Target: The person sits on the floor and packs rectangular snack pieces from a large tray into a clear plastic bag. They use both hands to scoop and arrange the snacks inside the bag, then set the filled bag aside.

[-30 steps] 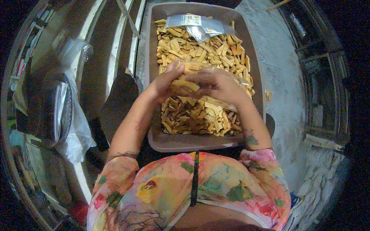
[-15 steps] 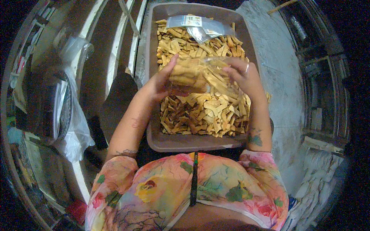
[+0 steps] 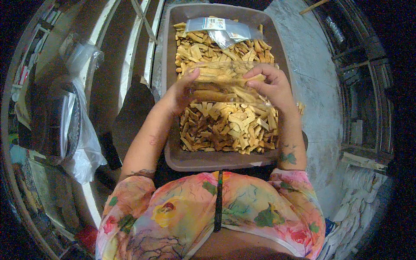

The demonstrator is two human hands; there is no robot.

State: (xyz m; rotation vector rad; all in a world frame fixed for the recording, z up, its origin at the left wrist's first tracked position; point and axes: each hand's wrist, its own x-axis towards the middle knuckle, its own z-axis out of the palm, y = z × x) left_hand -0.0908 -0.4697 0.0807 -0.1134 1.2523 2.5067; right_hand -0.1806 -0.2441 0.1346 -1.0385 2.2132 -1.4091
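Note:
A clear plastic bag (image 3: 214,92) packed with long yellow-brown strips lies sideways above a brown tub (image 3: 203,161) of the same loose strips (image 3: 247,123). My left hand (image 3: 181,93) is closed round the bag's left end, thumb on top, its other fingers mostly hidden beneath. At the right end, my right hand (image 3: 276,84) pinches a yellow strip (image 3: 256,78) between thumb and fingers at the bag's mouth. Whether that strip is partly inside the plastic, I cannot tell.
Flat clear bags with labels (image 3: 215,24) rest on the strips at the tub's far end. White plastic sheeting (image 3: 84,151) hangs at the left, near slatted boards (image 3: 130,47). Grey floor (image 3: 318,99) lies to the right, beside dark shelving (image 3: 366,95).
The bag has turned slightly, so its strips lie more level. My right hand's fingers have come together on a strip at the bag's mouth; my left hand keeps its hold.

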